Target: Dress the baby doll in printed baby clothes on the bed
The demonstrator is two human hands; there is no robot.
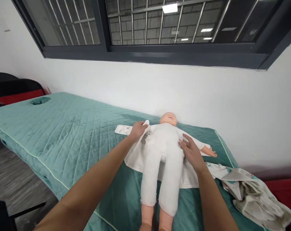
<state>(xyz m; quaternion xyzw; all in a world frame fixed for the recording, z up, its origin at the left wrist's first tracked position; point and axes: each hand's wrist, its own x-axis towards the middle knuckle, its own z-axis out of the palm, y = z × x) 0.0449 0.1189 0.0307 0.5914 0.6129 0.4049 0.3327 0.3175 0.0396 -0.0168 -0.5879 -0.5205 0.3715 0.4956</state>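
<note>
A baby doll (pixel 168 138) lies on its back, its torso and legs white and plush, its head toward the wall. Beneath it a white baby garment (pixel 133 158) is spread out, with one sleeve on the doll's arm at the right. The other sleeve (pixel 123 129), flat and patterned, lies at the left with no doll arm showing in it. My left hand (pixel 137 130) is closed, pinching the garment's edge beside the doll's shoulder. Against the doll's side rests my right hand (pixel 191 152), thumb and fingers apart; some fingertips are hard to make out.
A green quilted bed cover (pixel 70 134) stretches left, with a round hole (pixel 40 100) at its far end. Crumpled patterned cloth (pixel 258 195) lies at the right. Behind are a white wall (pixel 136 83) and a barred window (pixel 160 29). A black-and-red chair (pixel 17 91) stands far left.
</note>
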